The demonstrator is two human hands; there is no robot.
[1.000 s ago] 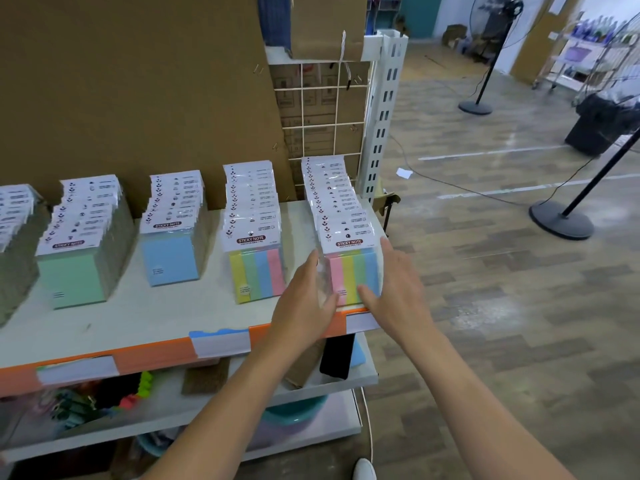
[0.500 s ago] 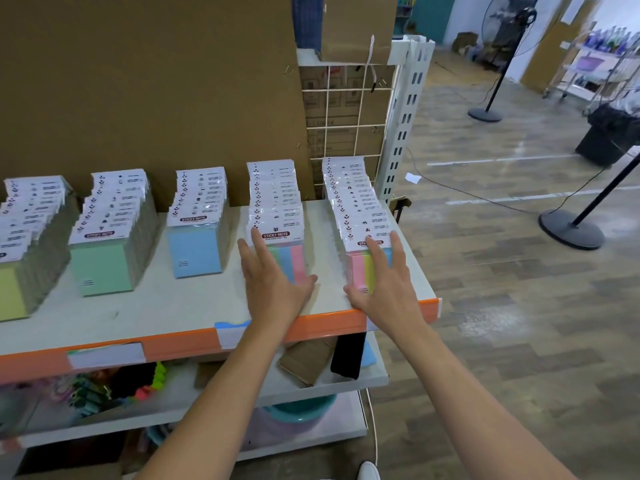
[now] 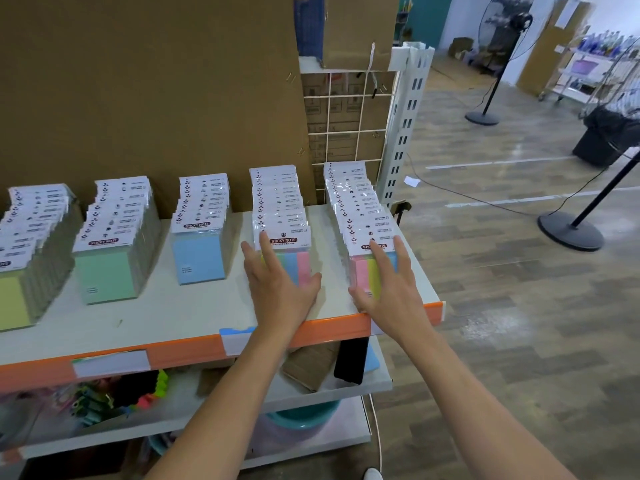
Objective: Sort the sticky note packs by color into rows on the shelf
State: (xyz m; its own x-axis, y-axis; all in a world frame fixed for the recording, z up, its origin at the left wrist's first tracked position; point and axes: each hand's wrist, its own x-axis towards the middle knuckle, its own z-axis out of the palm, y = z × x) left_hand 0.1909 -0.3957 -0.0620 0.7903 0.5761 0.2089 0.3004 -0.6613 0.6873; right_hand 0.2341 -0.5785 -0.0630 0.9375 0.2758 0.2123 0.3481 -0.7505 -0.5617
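Observation:
Several rows of sticky note packs stand on the white shelf (image 3: 166, 313) with an orange front lip. From the left: a yellow row (image 3: 14, 299), a green row (image 3: 104, 271), a blue row (image 3: 199, 258), and two multicolour rows. My left hand (image 3: 280, 289) lies flat with straight fingers against the front pack of the left multicolour row (image 3: 303, 265). My right hand (image 3: 391, 285) presses flat on the front pack of the right multicolour row (image 3: 362, 271) near the shelf's right end.
Brown cardboard (image 3: 138, 81) backs the shelf, with a wire grid (image 3: 343, 133) and a white slotted upright (image 3: 401, 133) at the right. A lower shelf (image 3: 346, 386) holds clips, notebooks and a teal basin. Fan stands (image 3: 568, 233) and cables stand on the wooden floor.
A second ago both hands flanked the right multicolour row's front pack. My left hand moved to the neighbouring multicolour row; both now press flat on the fronts. The view shifted slightly left.

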